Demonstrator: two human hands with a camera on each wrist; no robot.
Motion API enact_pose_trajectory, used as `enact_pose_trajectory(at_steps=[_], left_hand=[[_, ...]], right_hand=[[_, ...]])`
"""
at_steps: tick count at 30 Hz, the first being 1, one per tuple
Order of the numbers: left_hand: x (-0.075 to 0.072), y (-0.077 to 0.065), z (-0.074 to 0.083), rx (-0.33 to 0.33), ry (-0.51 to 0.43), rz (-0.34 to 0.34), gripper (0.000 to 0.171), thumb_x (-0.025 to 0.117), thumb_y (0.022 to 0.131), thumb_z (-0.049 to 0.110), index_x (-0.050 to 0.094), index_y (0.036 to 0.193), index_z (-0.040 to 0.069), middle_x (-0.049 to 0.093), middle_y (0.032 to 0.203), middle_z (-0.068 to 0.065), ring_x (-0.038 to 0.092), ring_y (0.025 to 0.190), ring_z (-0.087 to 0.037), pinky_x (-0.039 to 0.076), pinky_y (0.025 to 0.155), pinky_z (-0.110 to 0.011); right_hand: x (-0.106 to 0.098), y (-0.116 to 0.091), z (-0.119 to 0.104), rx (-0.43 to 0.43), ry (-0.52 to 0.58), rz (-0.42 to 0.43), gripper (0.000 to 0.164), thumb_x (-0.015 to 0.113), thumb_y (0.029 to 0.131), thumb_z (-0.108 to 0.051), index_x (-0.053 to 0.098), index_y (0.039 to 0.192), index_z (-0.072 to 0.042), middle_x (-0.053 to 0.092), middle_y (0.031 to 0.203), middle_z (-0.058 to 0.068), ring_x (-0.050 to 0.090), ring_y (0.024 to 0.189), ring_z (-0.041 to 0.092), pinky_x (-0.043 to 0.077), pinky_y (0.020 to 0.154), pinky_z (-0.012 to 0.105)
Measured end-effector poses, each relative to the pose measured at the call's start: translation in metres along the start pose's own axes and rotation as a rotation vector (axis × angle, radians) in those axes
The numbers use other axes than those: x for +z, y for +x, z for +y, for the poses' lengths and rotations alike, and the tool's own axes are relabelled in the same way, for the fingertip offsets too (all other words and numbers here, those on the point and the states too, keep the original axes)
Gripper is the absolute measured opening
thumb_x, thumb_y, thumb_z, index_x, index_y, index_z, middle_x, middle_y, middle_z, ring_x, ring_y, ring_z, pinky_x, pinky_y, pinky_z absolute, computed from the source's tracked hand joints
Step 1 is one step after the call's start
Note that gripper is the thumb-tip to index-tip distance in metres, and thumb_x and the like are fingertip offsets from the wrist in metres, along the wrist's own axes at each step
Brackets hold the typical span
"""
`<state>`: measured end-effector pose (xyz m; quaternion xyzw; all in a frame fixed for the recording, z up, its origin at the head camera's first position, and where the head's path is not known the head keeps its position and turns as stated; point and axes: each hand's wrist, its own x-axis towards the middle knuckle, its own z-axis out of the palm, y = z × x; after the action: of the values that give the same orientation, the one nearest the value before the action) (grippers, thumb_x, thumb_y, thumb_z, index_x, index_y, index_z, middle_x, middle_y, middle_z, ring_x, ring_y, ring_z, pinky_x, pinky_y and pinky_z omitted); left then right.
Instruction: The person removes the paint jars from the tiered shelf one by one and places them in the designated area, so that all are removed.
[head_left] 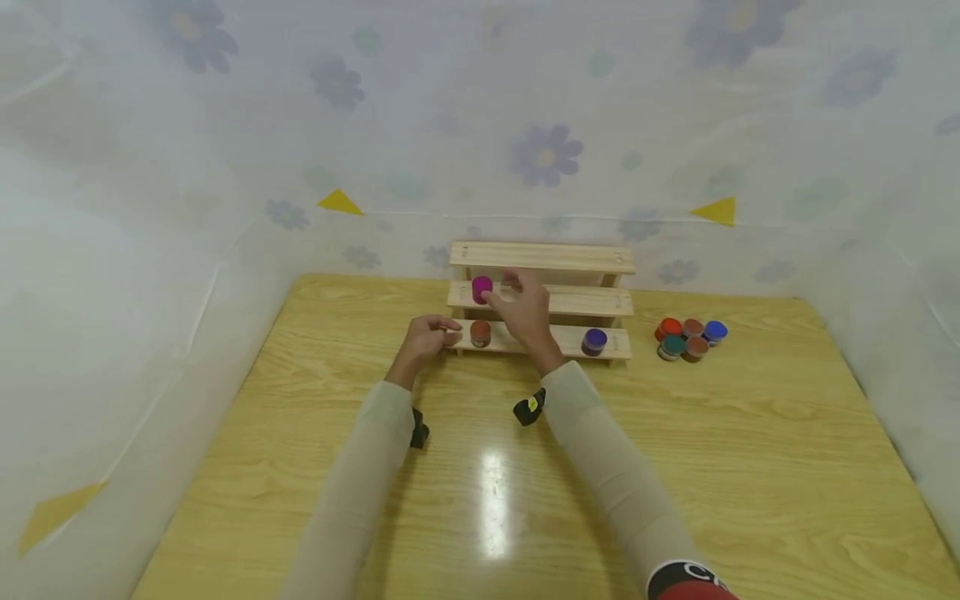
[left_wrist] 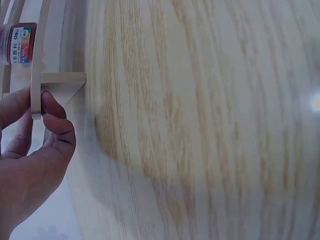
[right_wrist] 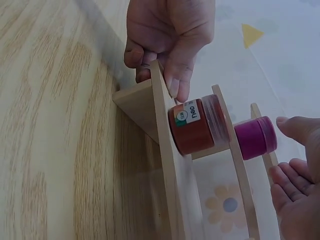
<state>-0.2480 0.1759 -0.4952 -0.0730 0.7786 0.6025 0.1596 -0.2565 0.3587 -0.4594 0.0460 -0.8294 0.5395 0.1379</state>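
Note:
A three-tier wooden rack (head_left: pixel 540 254) stands at the back of the table. My left hand (head_left: pixel 429 340) grips the left end of its lowest shelf, thumb and fingers on either side of the board in the left wrist view. Close by on that shelf sits a brown-orange paint jar (right_wrist: pixel 192 127) with a label. A magenta paint jar (right_wrist: pixel 255 137) stands at the left of the middle shelf. My right hand (head_left: pixel 525 310) is beside it with thumb and fingers spread, the thumb tip close to its lid. A purple paint jar (head_left: pixel 594 341) sits toward the lowest shelf's right end.
Right of the rack, several paint jars stand grouped on the table (head_left: pixel 750 433), among them a red jar (head_left: pixel 669 329), a blue jar (head_left: pixel 716 332) and a teal jar (head_left: pixel 672 347). A flower-patterned sheet (head_left: pixel 450 125) hangs behind and at both sides.

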Motion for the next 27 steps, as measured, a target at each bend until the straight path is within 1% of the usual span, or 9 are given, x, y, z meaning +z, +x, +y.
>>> enact_pose_trajectory(at_steps=[6,11,14,18,20,27], left_hand=[[0.000,0.001,0.002,-0.002,0.017,-0.001,0.018,0.066,0.087,0.008,0.069,0.103,0.001,0.056,0.073,0.002,0.048,0.064,-0.017,0.044,0.059,-0.028],[0.000,0.001,0.003,-0.013,0.019,0.004,0.017,0.066,0.087,0.009,0.069,0.102,0.002,0.058,0.076,0.001,0.050,0.066,-0.018,0.045,0.060,-0.029],[0.000,0.001,0.003,-0.012,0.023,0.001,0.018,0.066,0.087,0.009,0.069,0.102,0.002,0.057,0.073,0.001,0.050,0.065,-0.017,0.045,0.060,-0.029],[0.000,0.001,0.001,-0.004,0.035,-0.003,0.018,0.065,0.087,0.008,0.069,0.103,0.002,0.054,0.066,0.002,0.048,0.062,-0.017,0.044,0.059,-0.029],[-0.001,0.001,0.001,-0.007,0.033,-0.001,0.018,0.065,0.087,0.008,0.069,0.103,0.002,0.054,0.066,0.002,0.049,0.063,-0.017,0.045,0.060,-0.029],[0.000,0.000,0.000,-0.018,0.032,0.006,0.018,0.065,0.088,0.010,0.069,0.104,0.002,0.058,0.078,-0.001,0.053,0.070,-0.019,0.048,0.064,-0.031]], right_hand=[[0.006,0.003,-0.002,0.002,-0.037,-0.019,0.048,0.077,0.080,-0.023,0.059,0.117,0.004,0.063,0.116,0.018,0.060,0.108,0.029,0.047,0.095,0.040],[0.010,0.005,-0.004,0.016,-0.063,-0.038,0.045,0.078,0.080,-0.022,0.061,0.114,0.001,0.064,0.112,0.014,0.061,0.103,0.027,0.049,0.091,0.039],[0.012,0.006,-0.003,0.018,-0.076,-0.046,0.042,0.077,0.080,-0.020,0.061,0.114,-0.001,0.065,0.110,0.014,0.062,0.100,0.027,0.050,0.088,0.039],[0.014,0.005,-0.002,0.014,-0.076,-0.054,0.039,0.076,0.081,-0.018,0.062,0.113,0.000,0.065,0.107,0.014,0.063,0.096,0.027,0.050,0.084,0.039],[0.014,0.005,-0.002,0.010,-0.080,-0.063,0.037,0.075,0.082,-0.017,0.062,0.112,-0.001,0.064,0.106,0.014,0.063,0.095,0.026,0.050,0.082,0.038],[0.016,0.004,-0.001,-0.001,-0.103,-0.062,0.034,0.074,0.083,-0.016,0.062,0.111,-0.001,0.065,0.105,0.014,0.062,0.094,0.026,0.050,0.080,0.037]])
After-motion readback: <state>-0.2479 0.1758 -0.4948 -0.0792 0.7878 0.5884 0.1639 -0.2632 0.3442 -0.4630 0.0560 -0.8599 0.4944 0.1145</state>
